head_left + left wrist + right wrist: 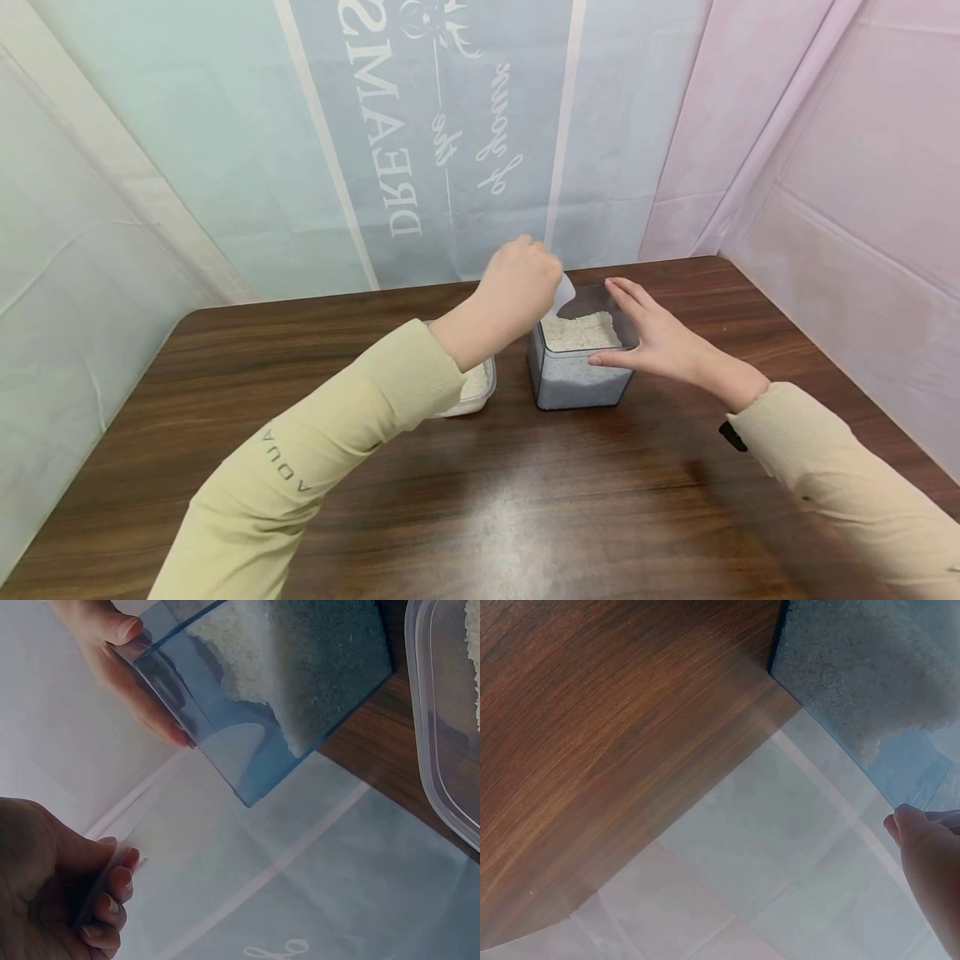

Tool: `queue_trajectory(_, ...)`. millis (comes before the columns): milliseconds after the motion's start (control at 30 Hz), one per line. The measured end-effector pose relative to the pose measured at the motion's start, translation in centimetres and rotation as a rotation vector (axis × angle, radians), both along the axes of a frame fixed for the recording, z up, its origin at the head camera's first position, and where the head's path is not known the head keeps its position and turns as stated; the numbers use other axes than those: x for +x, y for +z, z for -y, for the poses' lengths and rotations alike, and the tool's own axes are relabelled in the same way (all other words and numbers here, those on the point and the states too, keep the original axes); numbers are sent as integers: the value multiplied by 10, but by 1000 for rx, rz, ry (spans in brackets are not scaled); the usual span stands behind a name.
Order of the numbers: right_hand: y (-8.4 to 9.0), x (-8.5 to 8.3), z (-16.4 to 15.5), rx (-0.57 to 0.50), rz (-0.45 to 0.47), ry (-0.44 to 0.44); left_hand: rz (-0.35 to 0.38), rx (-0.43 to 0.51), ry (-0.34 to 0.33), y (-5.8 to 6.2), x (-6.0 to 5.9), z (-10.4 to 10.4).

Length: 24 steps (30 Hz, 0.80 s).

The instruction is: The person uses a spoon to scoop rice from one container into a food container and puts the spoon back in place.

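My left hand (521, 283) grips a small scoop (564, 293) tight, tipped over the box (577, 367) of rice (579, 331) on the counter (480, 500). My right hand (660, 342) has straight fingers on the box's side, I think so it stays put.

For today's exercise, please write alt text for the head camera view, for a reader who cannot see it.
A person's left hand holds a small translucent scoop over a clear square container of white grains, while the right hand rests open against the container's side. A shallower tub of similar grains sits to the left behind the left sleeve, all on a dark wooden table.
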State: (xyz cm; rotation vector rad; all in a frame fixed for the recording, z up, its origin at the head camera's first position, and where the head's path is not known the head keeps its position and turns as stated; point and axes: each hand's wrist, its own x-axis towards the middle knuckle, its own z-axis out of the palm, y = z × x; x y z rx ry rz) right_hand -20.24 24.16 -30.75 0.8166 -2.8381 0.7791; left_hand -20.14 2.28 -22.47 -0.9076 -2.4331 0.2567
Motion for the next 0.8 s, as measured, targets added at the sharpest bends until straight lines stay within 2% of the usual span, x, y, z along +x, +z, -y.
queue_trajectory(167, 0, 0, 0, -6, -5, 5, -43, -58, 2, -3, 0, -4)
queue_trajectory(333, 0, -1, 0, -9, -8, 5, -87, -78, 17, -6, -1, -7)
queue_trajectory(533, 0, -1, -1, -12, -3, 8, -81, -112, 39, -9, -3, -10)
queue_trajectory(800, -2, -1, -1, -13, -8, -1, -55, -169, 27, -11, -5, -13)
